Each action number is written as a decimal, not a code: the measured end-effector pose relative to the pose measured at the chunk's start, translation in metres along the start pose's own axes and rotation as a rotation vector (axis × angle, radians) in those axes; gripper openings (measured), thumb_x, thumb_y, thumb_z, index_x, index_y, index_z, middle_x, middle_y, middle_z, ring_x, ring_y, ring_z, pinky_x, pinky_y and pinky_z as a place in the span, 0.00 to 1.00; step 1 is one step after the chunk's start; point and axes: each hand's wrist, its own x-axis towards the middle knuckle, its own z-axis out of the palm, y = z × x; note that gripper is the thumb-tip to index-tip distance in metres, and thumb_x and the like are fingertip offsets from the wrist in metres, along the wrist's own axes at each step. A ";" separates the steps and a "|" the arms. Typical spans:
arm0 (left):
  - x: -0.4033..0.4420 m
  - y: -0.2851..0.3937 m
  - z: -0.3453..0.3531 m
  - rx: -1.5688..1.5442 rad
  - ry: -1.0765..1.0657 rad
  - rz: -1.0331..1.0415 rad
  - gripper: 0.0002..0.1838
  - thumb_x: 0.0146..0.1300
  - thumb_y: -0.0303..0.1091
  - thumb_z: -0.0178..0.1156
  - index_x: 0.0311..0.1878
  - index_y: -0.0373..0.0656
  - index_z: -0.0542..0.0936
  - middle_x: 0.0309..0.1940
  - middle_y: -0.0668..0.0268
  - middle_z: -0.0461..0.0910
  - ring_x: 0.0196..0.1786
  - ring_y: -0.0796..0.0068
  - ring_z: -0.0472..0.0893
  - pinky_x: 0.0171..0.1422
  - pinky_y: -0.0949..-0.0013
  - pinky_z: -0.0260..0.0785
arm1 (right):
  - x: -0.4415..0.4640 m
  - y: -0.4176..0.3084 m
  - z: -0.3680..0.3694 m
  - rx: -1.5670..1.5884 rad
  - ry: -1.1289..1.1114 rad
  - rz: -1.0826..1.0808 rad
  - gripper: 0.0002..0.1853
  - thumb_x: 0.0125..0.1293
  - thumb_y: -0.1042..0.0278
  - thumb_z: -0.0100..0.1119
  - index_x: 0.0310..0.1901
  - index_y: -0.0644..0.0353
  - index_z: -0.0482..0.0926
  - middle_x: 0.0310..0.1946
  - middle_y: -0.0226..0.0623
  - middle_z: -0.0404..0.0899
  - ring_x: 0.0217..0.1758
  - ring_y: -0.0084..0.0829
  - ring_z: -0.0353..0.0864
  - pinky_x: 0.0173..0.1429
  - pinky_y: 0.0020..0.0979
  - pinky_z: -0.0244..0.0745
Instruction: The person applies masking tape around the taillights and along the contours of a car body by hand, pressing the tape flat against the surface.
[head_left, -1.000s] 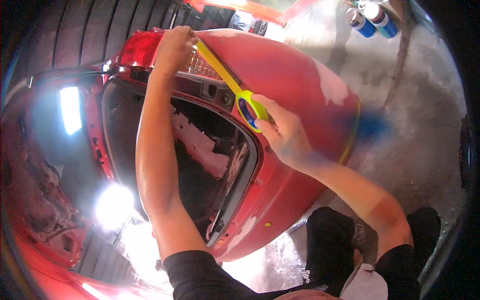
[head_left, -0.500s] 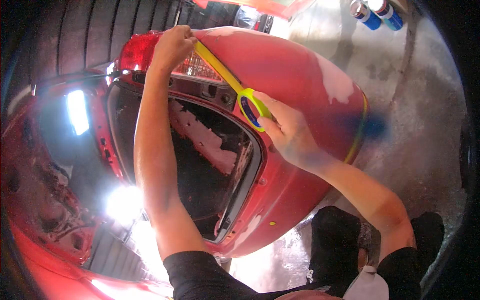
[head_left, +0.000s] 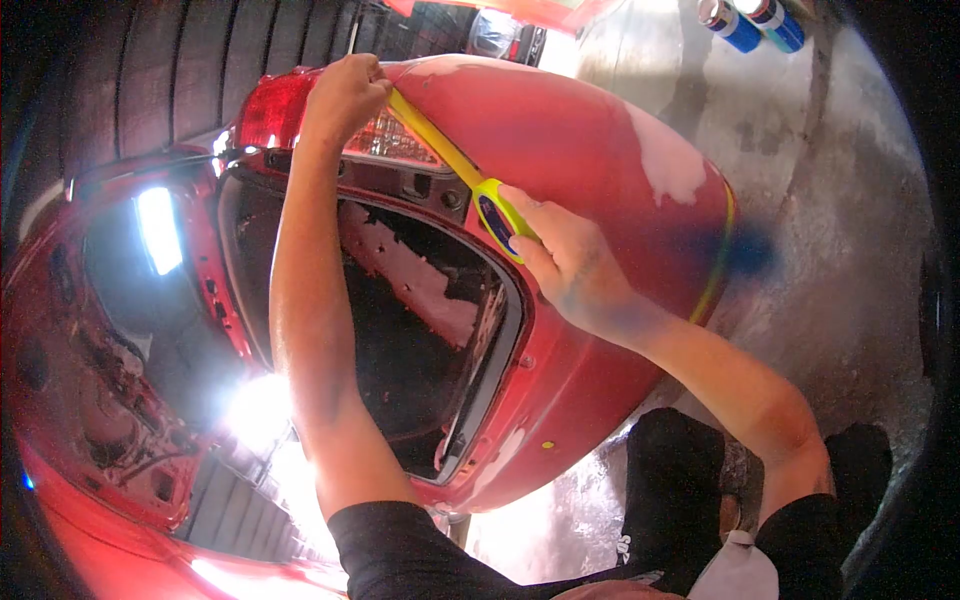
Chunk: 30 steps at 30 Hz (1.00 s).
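Observation:
A roll of yellow tape (head_left: 498,222) is pinched between the thumb and fingers of my right hand (head_left: 575,255). From it a taut yellow strip (head_left: 435,137) runs up and left along the edge of the tail light (head_left: 400,140), beside the red car body (head_left: 540,130). My left hand (head_left: 345,95) is at the strip's upper end, over the light, with its fingers bent together on the tape. The fingertips are partly hidden by the hand itself.
The open trunk (head_left: 400,290) lies below my arms, with the raised lid (head_left: 150,330) at the left. Two blue cans (head_left: 735,28) stand on the concrete floor (head_left: 830,200) at the upper right. A grey slatted wall (head_left: 190,70) is behind the car.
The view has shifted slightly, moving the car and cans a little in the frame. The tape roll has tilted and looks narrower. Both hands keep their hold on the tape.

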 end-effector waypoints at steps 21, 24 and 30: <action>-0.039 -0.009 0.015 -0.544 0.342 -0.016 0.08 0.64 0.26 0.66 0.44 0.41 0.91 0.46 0.57 0.89 0.47 0.51 0.87 0.56 0.54 0.79 | -0.006 -0.003 0.003 -0.112 -0.035 -0.027 0.30 0.71 0.78 0.62 0.74 0.63 0.71 0.41 0.53 0.80 0.39 0.57 0.85 0.43 0.52 0.83; -0.053 -0.002 0.019 0.037 0.415 0.331 0.10 0.65 0.27 0.66 0.47 0.46 0.92 0.52 0.63 0.87 0.56 0.55 0.83 0.61 0.54 0.75 | -0.008 -0.006 0.004 -0.134 -0.042 -0.019 0.30 0.71 0.78 0.62 0.75 0.64 0.71 0.40 0.52 0.79 0.40 0.55 0.83 0.44 0.50 0.82; -0.069 0.010 0.018 0.400 0.403 0.388 0.22 0.62 0.29 0.65 0.60 0.53 0.87 0.63 0.67 0.83 0.61 0.58 0.80 0.60 0.52 0.73 | -0.017 -0.030 0.008 -0.310 -0.089 -0.055 0.31 0.70 0.79 0.62 0.75 0.66 0.72 0.39 0.46 0.74 0.38 0.48 0.81 0.42 0.47 0.81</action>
